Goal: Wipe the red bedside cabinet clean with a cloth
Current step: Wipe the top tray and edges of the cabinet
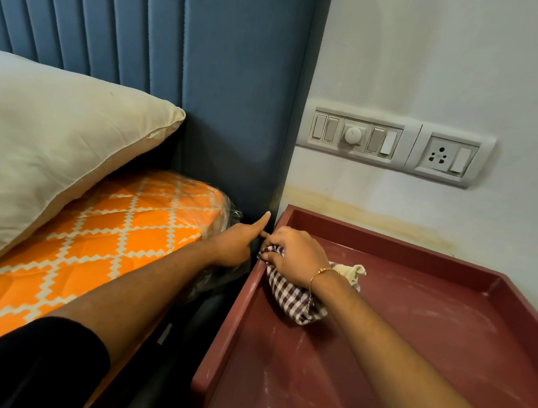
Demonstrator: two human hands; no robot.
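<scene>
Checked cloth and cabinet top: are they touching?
Touching. The head view shows the checked cloth lying bunched on the red cabinet top by its left rim, with the right hand gripping it from above.

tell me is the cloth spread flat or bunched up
Bunched up: the checked cloth sits wadded under the right hand on the cabinet top, folds bulging out.

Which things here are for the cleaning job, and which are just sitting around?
For the job:
- red cabinet top, dusty with pale streaks
- checked cloth, gripped by the right hand

Just there:
- pillow
- orange mattress
- blue headboard
- wall switches and socket
- left hand, pointing, holding nothing
</scene>
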